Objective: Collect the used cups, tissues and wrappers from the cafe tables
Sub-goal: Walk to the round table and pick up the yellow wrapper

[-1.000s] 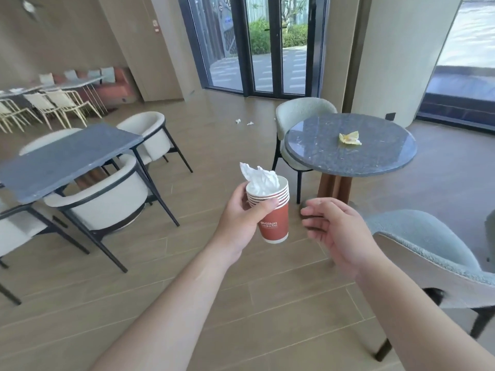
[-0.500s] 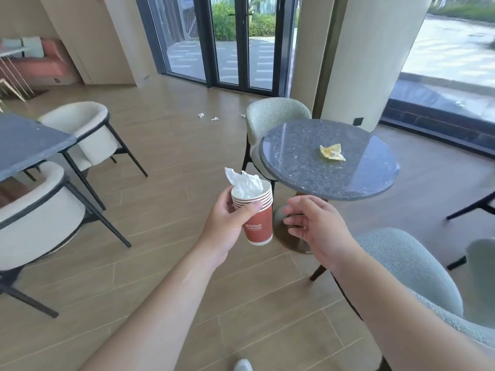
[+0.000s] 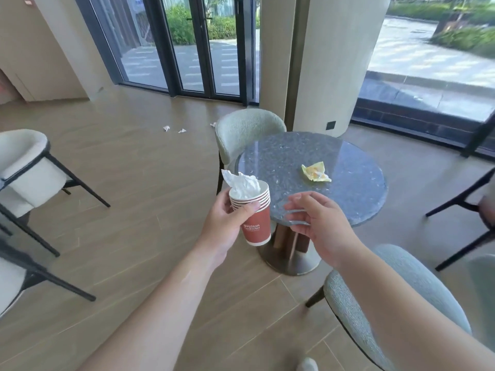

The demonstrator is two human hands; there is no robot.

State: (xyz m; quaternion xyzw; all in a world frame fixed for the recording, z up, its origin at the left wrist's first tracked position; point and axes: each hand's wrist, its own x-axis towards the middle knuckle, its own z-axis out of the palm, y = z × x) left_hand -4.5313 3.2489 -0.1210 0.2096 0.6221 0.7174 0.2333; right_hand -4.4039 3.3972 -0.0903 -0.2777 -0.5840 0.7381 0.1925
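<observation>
Far left: cream chair w/ black frame [image 3: 25, 172], another partly cut off below it. On the wood floor [image 3: 128, 183] toward the glass doors, three small crumpled tissue bits [image 3: 174, 129], close together. Center: left hand [image 3: 227, 223] grips a stack of red paper cups [image 3: 253, 212], thumb across the front just under the rims, fingers wrapped round the back; stack held upright in the air, just left of the table edge. White crumpled tissue [image 3: 242, 183] stuffed in the top cup, sticking up above the rim. Behind that, pale green chair [image 3: 247, 132] tucked against the round grey stone table [image 3: 348, 199]. Right hand [image 3: 321, 223] hovers just beside the cups over the table's near edge, fingers loosely bent & spread, holding nothing. Yellow crumpled wrapper [image 3: 315, 171] lies on the tabletop, center-right, apart from both hands. Lower right: blue-grey chair back [image 3: 401, 290] under the right forearm.
</observation>
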